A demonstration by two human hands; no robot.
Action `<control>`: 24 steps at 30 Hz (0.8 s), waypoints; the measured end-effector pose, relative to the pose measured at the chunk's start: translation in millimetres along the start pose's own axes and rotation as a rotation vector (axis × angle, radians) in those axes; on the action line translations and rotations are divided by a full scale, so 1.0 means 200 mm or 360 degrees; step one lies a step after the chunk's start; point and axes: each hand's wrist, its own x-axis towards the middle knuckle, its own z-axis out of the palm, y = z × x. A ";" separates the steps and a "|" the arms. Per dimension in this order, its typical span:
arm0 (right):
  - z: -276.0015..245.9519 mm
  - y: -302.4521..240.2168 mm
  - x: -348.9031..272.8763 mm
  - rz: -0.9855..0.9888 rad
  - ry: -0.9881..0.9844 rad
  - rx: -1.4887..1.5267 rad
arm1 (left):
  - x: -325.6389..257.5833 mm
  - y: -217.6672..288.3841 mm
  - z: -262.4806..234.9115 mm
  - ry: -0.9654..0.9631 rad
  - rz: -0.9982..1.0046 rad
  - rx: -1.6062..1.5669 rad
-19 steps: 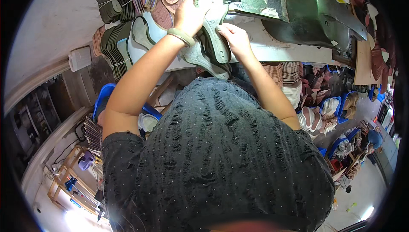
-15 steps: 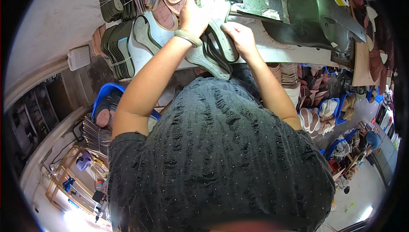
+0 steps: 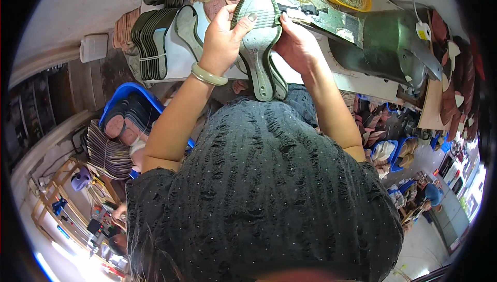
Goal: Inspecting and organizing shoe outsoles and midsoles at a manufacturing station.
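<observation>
Right hand moved from waist to forefoot edge of grey shoe sole | left hand grips opposite edge, thumb on top | both partly curled, sole between them, heel toward shirt | right fingers hidden; second sole mostly covered

Left-side head fisheye, looking steeply down: dark shirt very close, worktable farther ahead; depth near rim hard to judge.

Pale wall sweeping round at ten o'clock, white bench spanning eleven to two, light floor at four, and fierce glare blazing near eight!
</observation>
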 end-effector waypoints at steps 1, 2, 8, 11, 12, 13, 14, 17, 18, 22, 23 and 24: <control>0.00 0.03 0.01 -0.0091 0.0141 -0.0081 | -0.02 0.01 0.00 0.0082 0.0052 0.0086; -0.01 0.06 0.02 -0.0071 0.0120 -0.0097 | -0.03 0.00 0.00 0.0114 0.0060 0.0082; 0.13 0.18 0.11 -0.0562 0.0425 -0.1931 | -0.12 -0.01 -0.09 0.0631 0.0220 0.0659; 0.15 0.23 0.13 -0.0190 0.0111 -0.1533 | -0.24 -0.01 -0.22 0.0685 0.0087 0.0728; 0.25 0.22 0.10 -0.0095 0.0146 -0.1602 | -0.28 -0.01 -0.25 0.0694 0.0027 0.0731; 0.26 0.25 0.10 -0.0191 0.0220 -0.1464 | -0.28 -0.06 -0.26 0.0679 0.0023 0.0523; 0.22 0.28 0.14 -0.0237 0.0130 -0.1311 | -0.31 -0.08 -0.26 0.0839 0.0164 0.0638; 0.27 0.36 0.19 -0.0258 0.0280 -0.1083 | -0.37 -0.16 -0.27 0.0812 0.0193 -0.0393; 0.27 0.39 0.22 -0.0305 0.0320 -0.1070 | -0.41 -0.14 -0.30 0.0822 0.0075 -0.0591; 0.33 0.51 0.25 -0.0190 0.0194 -0.1133 | -0.54 -0.19 -0.39 0.1066 -0.0119 -0.0797; 0.30 0.53 0.28 -0.0134 0.0136 -0.1123 | -0.57 -0.18 -0.41 0.1102 -0.0103 -0.0796; 0.28 0.54 0.30 -0.0074 0.0078 -0.1117 | -0.60 -0.18 -0.43 0.1146 -0.0175 -0.0793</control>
